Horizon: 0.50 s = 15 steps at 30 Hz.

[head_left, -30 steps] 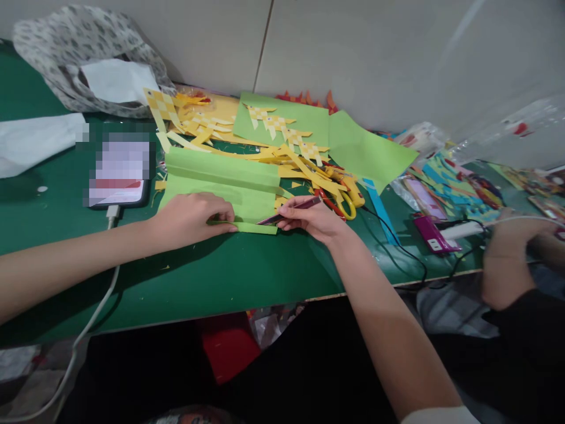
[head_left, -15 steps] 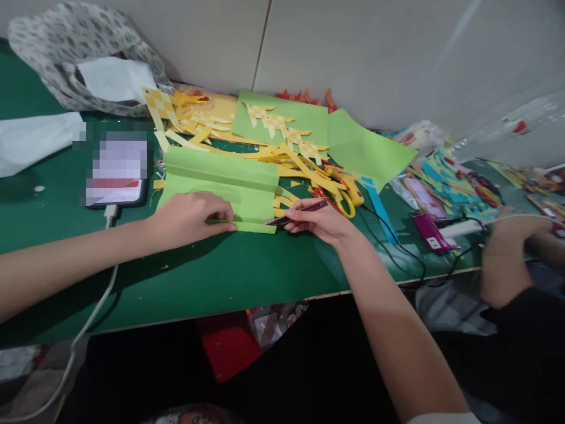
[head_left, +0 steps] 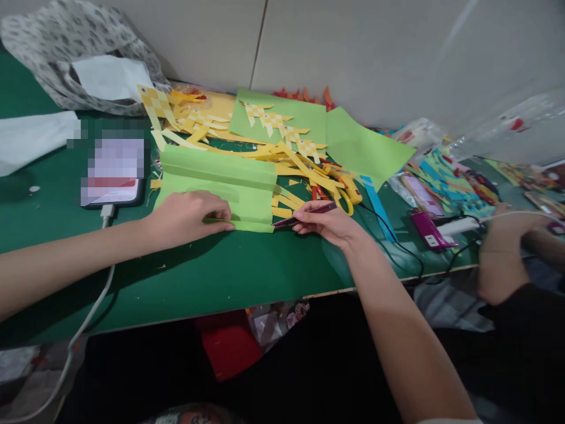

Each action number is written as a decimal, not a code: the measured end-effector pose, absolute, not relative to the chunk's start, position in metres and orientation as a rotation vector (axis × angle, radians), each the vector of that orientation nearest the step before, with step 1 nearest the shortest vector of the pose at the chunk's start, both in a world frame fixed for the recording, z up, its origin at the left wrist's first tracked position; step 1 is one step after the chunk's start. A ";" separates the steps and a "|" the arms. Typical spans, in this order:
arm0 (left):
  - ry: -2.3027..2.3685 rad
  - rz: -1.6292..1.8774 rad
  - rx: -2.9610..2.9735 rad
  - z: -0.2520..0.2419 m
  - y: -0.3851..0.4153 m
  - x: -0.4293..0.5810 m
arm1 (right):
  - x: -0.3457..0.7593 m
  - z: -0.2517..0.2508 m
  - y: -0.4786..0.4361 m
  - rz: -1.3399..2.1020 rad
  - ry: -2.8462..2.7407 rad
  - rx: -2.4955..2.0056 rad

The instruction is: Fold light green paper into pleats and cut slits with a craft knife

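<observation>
A light green sheet of paper point(head_left: 247, 194) with folds across it lies on the green tabletop point(head_left: 212, 271). My left hand point(head_left: 189, 215) rests on its left part, thumb and fingers closed on the folded front edge. In my right hand point(head_left: 324, 222) is a slim, dark purple pointed tool point(head_left: 286, 222); its exact kind is unclear. The tool's tip is at the front right corner of the paper, and I cannot tell whether it touches. Yellow paper strips point(head_left: 285, 203) lie just behind my right hand.
Behind are checkered paper fish point(head_left: 265, 121), more green paper point(head_left: 366, 144), yellow-handled scissors point(head_left: 347, 204) and a blue strip point(head_left: 378, 206). A phone point(head_left: 117, 168) with a white cable point(head_left: 106, 288) lies left. Rightward are a purple power socket point(head_left: 430, 231) and another person's arm point(head_left: 503, 259).
My right hand and the pointed tool have moved right along the paper's front edge to its corner. My left hand keeps its hold on the paper.
</observation>
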State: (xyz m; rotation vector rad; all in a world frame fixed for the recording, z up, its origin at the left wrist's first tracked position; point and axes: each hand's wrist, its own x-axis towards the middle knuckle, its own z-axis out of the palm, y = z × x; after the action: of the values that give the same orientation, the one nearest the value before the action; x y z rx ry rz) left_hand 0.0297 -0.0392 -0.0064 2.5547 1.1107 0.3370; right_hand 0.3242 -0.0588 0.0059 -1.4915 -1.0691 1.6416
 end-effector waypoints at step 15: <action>1.106 0.339 2.516 -0.006 -0.039 0.031 | 0.335 0.008 -0.063 1.602 -1.070 -1.560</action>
State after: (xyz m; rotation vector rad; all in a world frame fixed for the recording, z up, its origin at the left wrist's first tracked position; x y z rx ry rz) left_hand 0.0306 -0.0394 -0.0061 2.5164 1.1056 0.3390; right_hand 0.3353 -0.0631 0.0083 -1.5600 -1.0698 1.6023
